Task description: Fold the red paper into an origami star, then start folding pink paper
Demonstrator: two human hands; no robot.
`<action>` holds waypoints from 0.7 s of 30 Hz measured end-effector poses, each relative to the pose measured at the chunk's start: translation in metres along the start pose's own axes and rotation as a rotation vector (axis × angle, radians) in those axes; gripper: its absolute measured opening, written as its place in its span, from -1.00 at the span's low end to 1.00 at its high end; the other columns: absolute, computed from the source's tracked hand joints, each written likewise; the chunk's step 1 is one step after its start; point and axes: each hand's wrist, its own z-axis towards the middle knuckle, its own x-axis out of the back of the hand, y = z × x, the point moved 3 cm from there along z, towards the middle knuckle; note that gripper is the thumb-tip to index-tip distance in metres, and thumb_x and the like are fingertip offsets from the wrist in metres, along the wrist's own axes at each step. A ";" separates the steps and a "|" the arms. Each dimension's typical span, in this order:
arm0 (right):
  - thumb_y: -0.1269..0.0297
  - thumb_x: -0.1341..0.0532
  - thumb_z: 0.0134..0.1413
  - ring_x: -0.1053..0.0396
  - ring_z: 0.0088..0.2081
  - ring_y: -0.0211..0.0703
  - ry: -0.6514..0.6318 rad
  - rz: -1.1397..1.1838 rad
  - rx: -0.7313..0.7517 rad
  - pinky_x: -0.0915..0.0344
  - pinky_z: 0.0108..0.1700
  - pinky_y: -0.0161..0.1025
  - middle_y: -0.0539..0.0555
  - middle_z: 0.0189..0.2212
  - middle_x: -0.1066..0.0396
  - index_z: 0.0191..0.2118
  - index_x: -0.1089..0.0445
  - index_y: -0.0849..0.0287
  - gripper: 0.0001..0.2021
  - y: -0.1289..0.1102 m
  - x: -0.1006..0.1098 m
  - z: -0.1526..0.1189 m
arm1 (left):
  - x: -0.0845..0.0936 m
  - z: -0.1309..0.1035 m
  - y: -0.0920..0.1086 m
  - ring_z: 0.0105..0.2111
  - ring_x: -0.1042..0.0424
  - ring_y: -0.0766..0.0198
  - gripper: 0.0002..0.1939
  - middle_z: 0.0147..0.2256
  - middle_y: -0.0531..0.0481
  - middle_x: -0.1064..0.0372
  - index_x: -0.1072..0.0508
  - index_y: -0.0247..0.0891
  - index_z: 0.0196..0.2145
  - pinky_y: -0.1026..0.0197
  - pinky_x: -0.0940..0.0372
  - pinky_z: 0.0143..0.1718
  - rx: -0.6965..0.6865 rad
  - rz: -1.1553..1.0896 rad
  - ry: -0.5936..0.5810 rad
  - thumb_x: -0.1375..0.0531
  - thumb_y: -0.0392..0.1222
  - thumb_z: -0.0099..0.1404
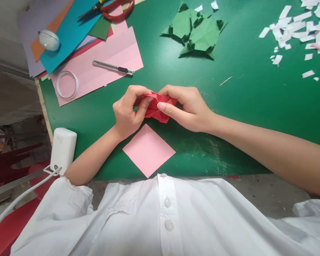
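Observation:
A folded red paper piece (161,115) is held between both hands above the green table (242,117). My left hand (130,108) pinches its left side, thumb on top of the folds. From the right, my right hand (190,108) grips the piece, its thumb resting near the middle. The undersides of the folds and several fingertips are hidden. Just below the hands, a pink paper square (148,151) lies flat, turned like a diamond, close to the table's front edge.
Colored sheets (117,49) at the upper left bear a cutter (113,67), a tape roll (67,84) and red-handled scissors (118,10). Folded green paper (206,35) lies beyond the hands. White scraps (298,32) are at the upper right, a white device (63,147) at the left edge.

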 end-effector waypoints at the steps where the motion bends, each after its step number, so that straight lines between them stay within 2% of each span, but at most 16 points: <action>1: 0.10 -0.13 0.33 -0.35 -0.45 -0.29 -0.010 0.023 0.006 -0.23 -0.36 -0.27 -0.06 -0.51 -0.47 -0.28 -0.40 0.10 -0.77 0.000 0.000 0.000 | 0.000 0.000 -0.001 -0.30 -0.58 0.41 -0.95 -0.28 0.14 -0.51 -0.43 -0.10 -0.17 0.34 -0.41 -0.33 0.027 -0.013 0.000 -0.18 -0.14 0.49; 5: 0.12 -0.14 0.34 -0.32 -0.49 -0.32 -0.011 0.051 -0.004 -0.22 -0.40 -0.29 -0.07 -0.50 -0.46 -0.30 -0.41 0.11 -0.76 -0.001 0.001 0.001 | 0.002 -0.001 0.000 -0.32 -0.60 0.38 -0.94 -0.30 0.13 -0.53 -0.45 -0.09 -0.19 0.33 -0.44 -0.37 0.017 -0.028 0.012 -0.21 -0.12 0.47; 9: 0.11 -0.19 0.30 -0.27 -0.50 -0.32 0.011 0.010 -0.038 -0.19 -0.43 -0.29 -0.05 -0.51 -0.45 -0.35 -0.43 0.12 -0.75 0.000 0.000 0.002 | 0.001 -0.001 0.001 -0.29 -0.63 0.36 -0.88 -0.28 0.13 -0.55 -0.44 -0.08 -0.19 0.29 -0.50 -0.30 0.063 0.000 -0.015 -0.17 -0.05 0.50; 15: 0.23 -0.23 0.22 -0.16 -0.53 -0.33 0.089 -0.106 -0.056 -0.13 -0.42 -0.26 -0.06 -0.58 -0.35 -0.46 -0.38 0.14 -0.77 0.001 0.000 0.001 | 0.000 -0.002 0.005 -0.43 -0.57 0.46 -0.91 -0.34 0.15 -0.54 -0.44 -0.14 -0.22 0.40 -0.38 -0.47 -0.018 0.042 0.035 -0.23 -0.12 0.46; 18: 0.27 -0.22 0.19 -0.15 -0.53 -0.33 0.103 -0.138 -0.068 -0.12 -0.42 -0.25 -0.07 -0.59 -0.33 -0.48 -0.33 0.14 -0.78 0.001 0.000 0.000 | 0.000 -0.001 0.004 -0.45 -0.55 0.46 -0.90 -0.35 0.14 -0.54 -0.45 -0.14 -0.23 0.39 -0.37 -0.46 -0.008 0.058 0.011 -0.23 -0.11 0.45; 21: 0.28 -0.20 0.19 -0.20 -0.51 -0.30 0.073 -0.130 -0.092 -0.14 -0.43 -0.25 -0.05 -0.57 -0.37 -0.44 -0.36 0.13 -0.82 0.002 0.001 0.000 | 0.001 -0.001 0.002 -0.44 -0.54 0.44 -0.88 -0.36 0.13 -0.54 -0.46 -0.11 -0.24 0.37 -0.41 -0.44 0.031 0.044 -0.014 -0.23 -0.07 0.45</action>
